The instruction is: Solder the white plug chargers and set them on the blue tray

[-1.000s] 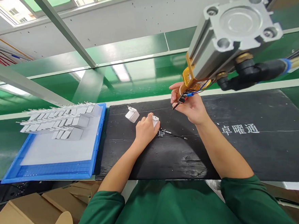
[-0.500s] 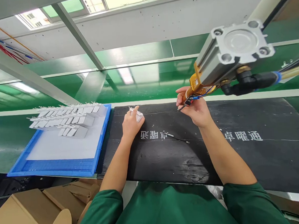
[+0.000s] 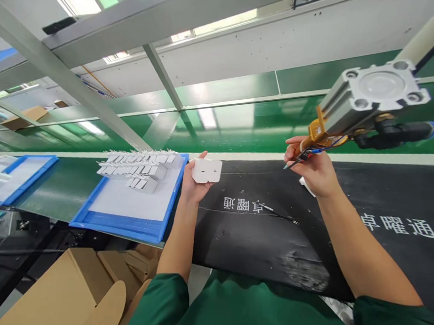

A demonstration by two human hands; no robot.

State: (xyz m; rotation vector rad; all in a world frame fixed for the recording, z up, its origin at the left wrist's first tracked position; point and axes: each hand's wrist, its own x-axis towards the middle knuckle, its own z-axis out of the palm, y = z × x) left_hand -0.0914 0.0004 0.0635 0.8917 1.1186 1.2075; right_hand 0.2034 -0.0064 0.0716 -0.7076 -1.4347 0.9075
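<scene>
While left hand [image 3: 192, 184] grips two white chargers [image 3: 206, 170] above blue tray [image 3: 124, 223], right hand [image 3: 314, 168] pinches probe [image 3: 297, 160].

There's a blue tray [image 3: 95, 221] left of the black mat [image 3: 390, 190], with a white sheet in it and rows of white chargers [image 3: 143, 163] lined up at its far end. An open cardboard box [image 3: 63, 302] sits low on the left. More blue trays [image 3: 17, 176] sit further left on the green conveyor belt [image 3: 237, 131].
</scene>
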